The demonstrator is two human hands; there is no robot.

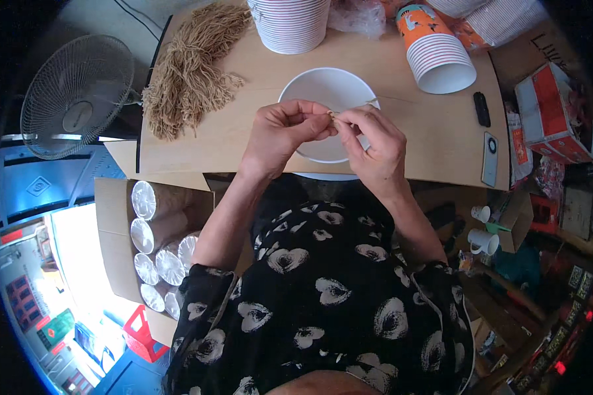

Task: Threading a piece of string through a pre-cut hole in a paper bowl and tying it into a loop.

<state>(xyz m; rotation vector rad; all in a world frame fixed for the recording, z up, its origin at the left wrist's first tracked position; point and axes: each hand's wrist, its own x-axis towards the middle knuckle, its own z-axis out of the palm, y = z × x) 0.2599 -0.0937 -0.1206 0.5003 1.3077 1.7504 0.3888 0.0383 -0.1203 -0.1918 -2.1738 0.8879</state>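
Note:
My left hand [280, 135] and my right hand [379, 148] meet over a white paper bucket [326, 82], each closed in a pinch. Between the fingertips is a small bit of tan twine [334, 115]; a thin end of it seems to stick out past my right hand. Whether it is knotted I cannot tell. The bucket stands at the table's near edge, its mouth facing up and partly hidden by my hands. To the far left lies a thick bundle of tan twine lengths [194, 72].
A stack of white buckets [291, 26] stands behind, and an orange-patterned stack [438, 56] lies on its side at right. A phone [490, 159] and a black object [481, 109] lie near the table's right edge. A fan [79, 99] and a carton of wrapped cups [115, 230] are left.

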